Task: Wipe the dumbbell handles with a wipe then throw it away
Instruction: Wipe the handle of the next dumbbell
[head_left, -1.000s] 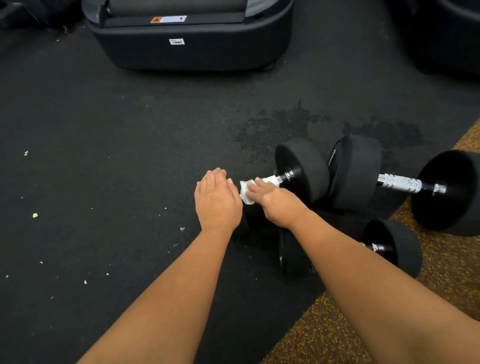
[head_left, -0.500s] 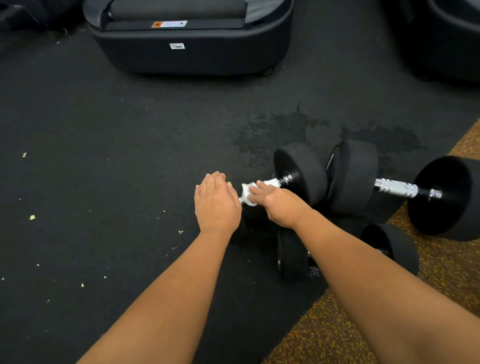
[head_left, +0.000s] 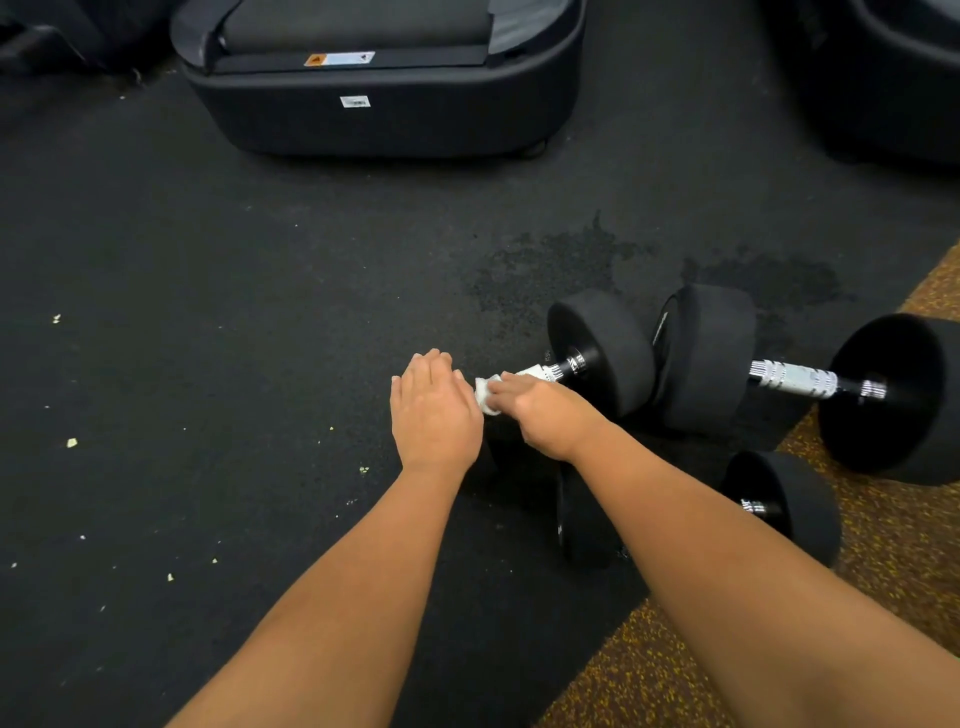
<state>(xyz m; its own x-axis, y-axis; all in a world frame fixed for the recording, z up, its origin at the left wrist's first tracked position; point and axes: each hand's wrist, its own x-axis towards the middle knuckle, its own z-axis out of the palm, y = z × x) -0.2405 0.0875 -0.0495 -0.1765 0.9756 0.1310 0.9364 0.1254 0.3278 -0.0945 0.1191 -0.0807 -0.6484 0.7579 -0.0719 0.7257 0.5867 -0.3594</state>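
A black dumbbell (head_left: 602, 353) lies on the dark floor, its chrome handle running left toward my hands. My right hand (head_left: 545, 415) is closed around that handle with a crumpled white wipe (head_left: 485, 396) under the fingers. My left hand (head_left: 436, 410) is cupped palm down over the dumbbell's left head, which is hidden beneath it. To the right lies a larger dumbbell (head_left: 706, 358) with a bare chrome handle (head_left: 795, 379). A smaller dumbbell (head_left: 784, 504) lies under my right forearm, its handle mostly hidden.
Black rubber flooring (head_left: 234, 364) carries pale crumbs and a dark wet-looking patch (head_left: 550, 265). A speckled brown mat (head_left: 883, 545) covers the lower right. A large dark machine base (head_left: 384, 104) stands at the back, and another dark object (head_left: 904, 78) fills the top right.
Both hands stay on the same dumbbell, with the wipe still on its handle. The whole scene sits slightly lower in the frame as my head has shifted.
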